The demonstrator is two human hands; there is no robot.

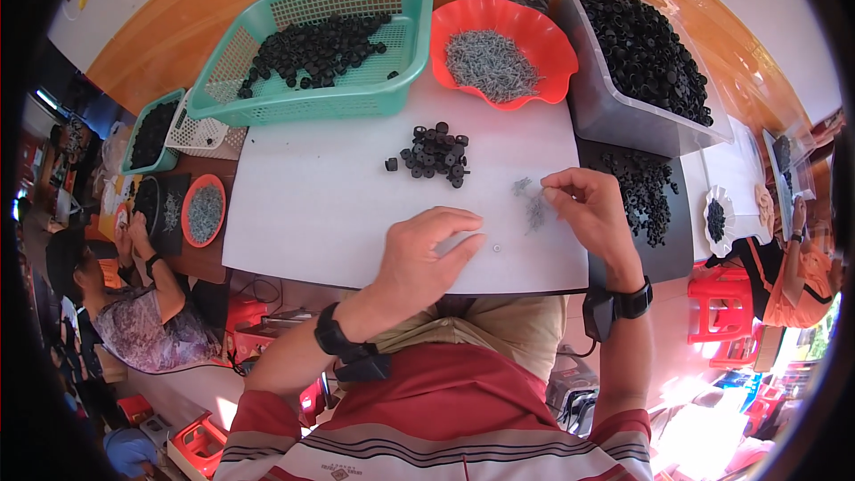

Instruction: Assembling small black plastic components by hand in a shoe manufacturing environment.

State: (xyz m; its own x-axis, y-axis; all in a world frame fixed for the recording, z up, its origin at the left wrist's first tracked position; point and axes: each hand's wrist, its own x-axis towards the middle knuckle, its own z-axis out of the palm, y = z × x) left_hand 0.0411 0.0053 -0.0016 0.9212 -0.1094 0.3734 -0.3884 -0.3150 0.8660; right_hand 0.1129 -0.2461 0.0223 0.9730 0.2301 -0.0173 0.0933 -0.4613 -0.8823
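My left hand (426, 254) is over the near middle of the white work surface (303, 214), thumb and fingers apart with nothing between them. A tiny pale round piece (497, 248) lies just right of its fingertips. My right hand (588, 209) pinches thumb and forefinger together at the edge of a small pile of grey screws (534, 209). Whatever is between those fingertips is too small to make out. Beyond my left hand sits a loose cluster of black round plastic parts (436, 156).
At the back stand a green basket (312, 107) of black parts, a red bowl (561, 44) of screws and a grey bin (641, 129) of black caps. Small black pieces (646, 196) lie beside my right hand. People work at left (147, 312) and right (802, 276).
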